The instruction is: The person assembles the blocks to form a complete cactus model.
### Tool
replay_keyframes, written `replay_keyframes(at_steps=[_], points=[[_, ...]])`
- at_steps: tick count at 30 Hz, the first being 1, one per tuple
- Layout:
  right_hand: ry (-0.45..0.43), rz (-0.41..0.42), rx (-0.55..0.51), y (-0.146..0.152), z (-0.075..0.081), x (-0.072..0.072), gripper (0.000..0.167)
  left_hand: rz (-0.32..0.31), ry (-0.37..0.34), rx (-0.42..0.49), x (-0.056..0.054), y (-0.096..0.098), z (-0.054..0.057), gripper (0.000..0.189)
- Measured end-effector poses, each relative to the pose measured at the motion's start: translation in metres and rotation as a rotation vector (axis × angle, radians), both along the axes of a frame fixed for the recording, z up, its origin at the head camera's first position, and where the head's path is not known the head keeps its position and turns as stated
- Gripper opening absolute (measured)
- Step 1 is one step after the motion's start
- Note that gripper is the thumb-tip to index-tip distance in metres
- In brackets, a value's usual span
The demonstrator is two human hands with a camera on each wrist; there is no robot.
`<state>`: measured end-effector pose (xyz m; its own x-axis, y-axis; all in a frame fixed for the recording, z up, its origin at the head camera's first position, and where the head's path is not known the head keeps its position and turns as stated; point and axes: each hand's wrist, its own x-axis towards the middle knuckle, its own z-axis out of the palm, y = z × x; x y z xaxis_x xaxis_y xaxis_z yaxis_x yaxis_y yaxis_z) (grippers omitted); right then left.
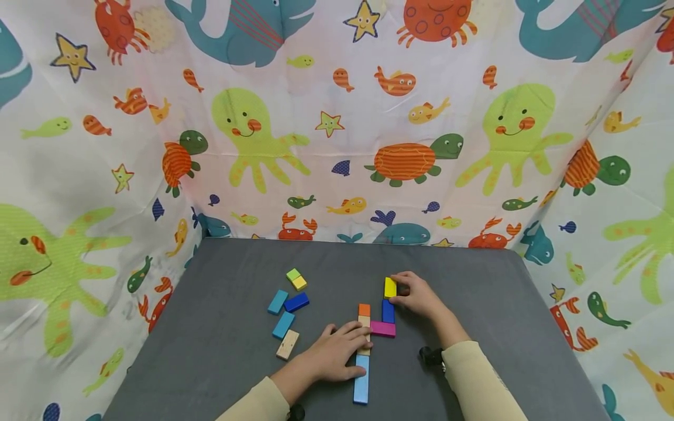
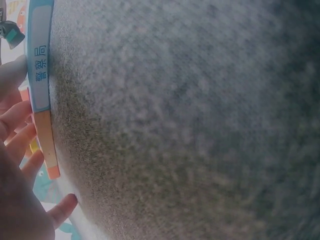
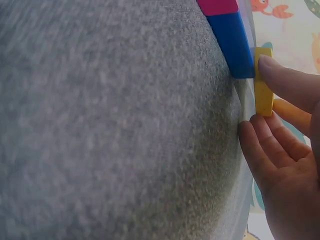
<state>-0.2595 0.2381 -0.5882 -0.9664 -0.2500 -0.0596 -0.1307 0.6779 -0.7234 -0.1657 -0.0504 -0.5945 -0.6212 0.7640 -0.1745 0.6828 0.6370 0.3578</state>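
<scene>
My right hand [image 1: 419, 297] pinches a yellow block [image 1: 390, 287] between thumb and fingers at the far end of a dark blue block [image 1: 388, 311]. In the right wrist view, the yellow block [image 3: 263, 95] looks slightly offset from the blue one [image 3: 233, 45]. A magenta block [image 1: 383, 329] lies crosswise at the blue block's near end. With fingers spread, my left hand [image 1: 337, 354] rests on a column of blocks, partly covering it. That column shows an orange block [image 1: 364, 310] at the far end, plain wood [image 1: 364, 321] behind the fingers and a long light blue block [image 1: 361, 389] nearest.
Left of the hands lie loose blocks: a green one [image 1: 292, 274], a small yellow one [image 1: 299, 283], two light blue ones [image 1: 278, 302], a dark blue one [image 1: 296, 302] and a wooden one [image 1: 287, 345]. A patterned curtain [image 1: 337, 134] surrounds the grey table [image 1: 447, 263].
</scene>
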Motion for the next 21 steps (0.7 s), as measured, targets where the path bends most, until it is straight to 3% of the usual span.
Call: replay_keyframes(at_steps=[21], points=[[0.006, 0.053, 0.047, -0.0019, -0.0026, -0.0024, 0.058, 0.002, 0.007, -0.017, 0.0008, -0.0001, 0.0006, 0.058]])
